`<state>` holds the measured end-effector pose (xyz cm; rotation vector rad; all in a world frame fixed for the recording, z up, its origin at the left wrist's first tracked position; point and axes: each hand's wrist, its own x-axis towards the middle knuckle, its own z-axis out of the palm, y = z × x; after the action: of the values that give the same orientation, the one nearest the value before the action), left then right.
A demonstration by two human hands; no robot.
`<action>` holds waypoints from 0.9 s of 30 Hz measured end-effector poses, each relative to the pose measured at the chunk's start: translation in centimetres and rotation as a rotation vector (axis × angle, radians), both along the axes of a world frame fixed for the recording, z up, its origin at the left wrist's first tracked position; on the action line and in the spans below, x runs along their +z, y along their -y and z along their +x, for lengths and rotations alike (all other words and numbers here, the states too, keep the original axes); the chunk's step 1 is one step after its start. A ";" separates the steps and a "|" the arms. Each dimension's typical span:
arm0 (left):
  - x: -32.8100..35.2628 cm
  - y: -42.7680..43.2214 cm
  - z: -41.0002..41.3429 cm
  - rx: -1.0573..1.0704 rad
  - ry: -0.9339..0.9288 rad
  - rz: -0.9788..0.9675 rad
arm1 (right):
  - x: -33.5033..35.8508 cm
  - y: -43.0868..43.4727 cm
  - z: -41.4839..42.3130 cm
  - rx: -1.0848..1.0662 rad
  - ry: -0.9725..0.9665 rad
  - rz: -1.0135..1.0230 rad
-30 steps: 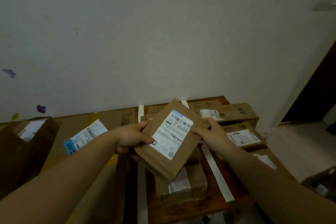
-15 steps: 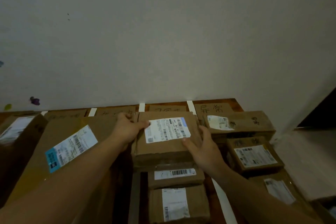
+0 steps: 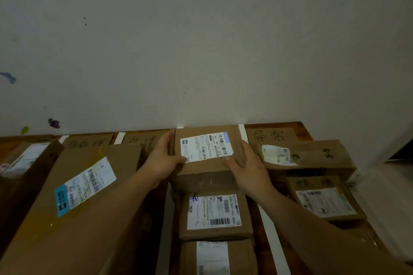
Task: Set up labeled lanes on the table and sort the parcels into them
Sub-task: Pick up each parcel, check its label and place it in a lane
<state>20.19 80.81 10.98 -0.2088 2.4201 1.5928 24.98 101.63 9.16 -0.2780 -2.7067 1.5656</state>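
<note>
A brown cardboard parcel (image 3: 207,167) with a white shipping label lies flat at the far end of the middle lane, against the wall. My left hand (image 3: 164,158) grips its left edge and my right hand (image 3: 248,167) presses on its right side. Two more labelled parcels (image 3: 215,214) lie in a row nearer to me in the same lane. White tape strips (image 3: 273,239) divide the wooden table into lanes. Cardboard lane signs with handwriting (image 3: 269,136) lie along the wall.
A long large box (image 3: 73,207) fills the lane to the left, with another box (image 3: 24,161) at the far left. The right lane holds three parcels (image 3: 321,198). The table's right edge (image 3: 306,129) drops off beside a dark doorway.
The parcel was held tilted up in both hands, then laid flat and pushed back to the wall end of the middle lane. Both hands moved forward with it.
</note>
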 end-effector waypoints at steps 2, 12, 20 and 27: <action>-0.5 0.0 -0.2 -0.003 0.018 -0.017 | -0.5 0.0 -0.8 -0.011 0.026 0.014; 1.2 1.6 -0.8 -0.245 0.013 -0.196 | 0.9 0.1 -2.2 0.003 0.090 0.204; 9.0 9.3 3.8 -0.084 -0.230 -0.422 | 8.2 5.9 -3.4 0.291 -0.086 0.441; 12.8 22.1 15.0 0.222 -0.218 -0.637 | 12.4 19.2 0.1 0.617 -0.239 0.418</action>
<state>35.15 58.75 23.79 -0.4432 3.1039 0.8925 25.04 82.38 21.51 0.7560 -2.9636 0.9484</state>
